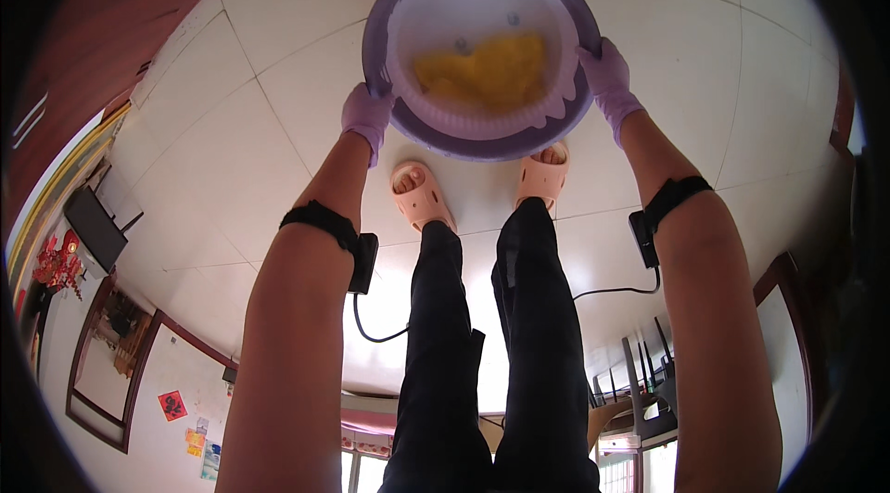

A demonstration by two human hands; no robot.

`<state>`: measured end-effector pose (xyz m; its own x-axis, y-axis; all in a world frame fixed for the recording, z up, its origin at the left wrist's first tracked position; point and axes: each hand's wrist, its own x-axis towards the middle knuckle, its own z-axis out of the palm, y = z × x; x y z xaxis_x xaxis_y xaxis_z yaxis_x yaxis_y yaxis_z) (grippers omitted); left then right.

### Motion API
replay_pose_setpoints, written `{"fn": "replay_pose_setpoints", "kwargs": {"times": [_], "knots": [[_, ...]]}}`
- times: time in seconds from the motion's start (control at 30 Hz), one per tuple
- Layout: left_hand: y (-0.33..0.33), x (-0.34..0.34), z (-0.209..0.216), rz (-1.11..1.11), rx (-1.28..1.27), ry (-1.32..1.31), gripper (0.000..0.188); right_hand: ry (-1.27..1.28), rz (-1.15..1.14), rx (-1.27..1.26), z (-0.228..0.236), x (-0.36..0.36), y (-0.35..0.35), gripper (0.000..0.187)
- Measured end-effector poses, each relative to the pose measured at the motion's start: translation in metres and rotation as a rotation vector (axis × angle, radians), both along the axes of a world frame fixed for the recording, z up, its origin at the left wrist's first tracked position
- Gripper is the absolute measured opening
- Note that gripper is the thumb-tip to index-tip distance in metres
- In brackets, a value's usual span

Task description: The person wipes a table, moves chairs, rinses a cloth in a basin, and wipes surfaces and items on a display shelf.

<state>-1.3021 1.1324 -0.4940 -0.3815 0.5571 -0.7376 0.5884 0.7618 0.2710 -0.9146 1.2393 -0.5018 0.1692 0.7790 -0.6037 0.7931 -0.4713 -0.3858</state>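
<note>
A round purple basin (pixel 564 127) is held out in front of me, above the floor beyond my feet. Inside it is cloudy whitish water with suds along the wall. A yellow cloth-like item (pixel 491 74) lies soaked in the water, blurred by it. My left hand (pixel 369 115), in a lilac glove, grips the basin's rim at the near left. On the right side, my right hand (pixel 608 80), gloved the same way, grips the opposite rim. The fingers under the rim are partly hidden on both hands.
Pale floor tiles (pixel 195 159) spread around me. My feet in pink slippers (pixel 422 196) stand just behind the basin. Black straps with small boxes and cables (pixel 621 291) sit on both forearms. A dark red cabinet-like surface (pixel 111 20) is at the far left; dark chair-like legs (pixel 640 377) show at the lower right.
</note>
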Motion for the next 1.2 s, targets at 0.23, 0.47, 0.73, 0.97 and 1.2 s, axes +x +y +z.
{"fn": "replay_pose_setpoints", "kwargs": {"times": [0.23, 0.47, 0.73, 0.97, 1.2], "knots": [[0.021, 0.067, 0.045, -0.393, 0.411, 0.65, 0.067, -0.163, 0.355, 0.609, 0.034, -0.037, -0.022, 0.056], [0.008, 0.129, 0.008, -0.564, 0.069, -0.091, 0.073, -0.089, 0.416, 0.172, -0.002, -0.114, -0.058, 0.065], [0.007, 0.131, -0.048, 0.533, -0.126, -0.644, 0.056, 0.295, -0.294, -0.107, -0.033, -0.141, -0.053, 0.042], [0.03, 0.107, -0.028, 1.307, -0.318, -1.148, 0.045, 0.642, -0.432, -0.111, 0.081, -0.187, -0.084, 0.025], [0.023, 0.117, -0.001, 1.278, -0.094, -1.246, 0.047, 0.294, 0.185, 0.094, 0.016, -0.143, -0.052, 0.021]]}}
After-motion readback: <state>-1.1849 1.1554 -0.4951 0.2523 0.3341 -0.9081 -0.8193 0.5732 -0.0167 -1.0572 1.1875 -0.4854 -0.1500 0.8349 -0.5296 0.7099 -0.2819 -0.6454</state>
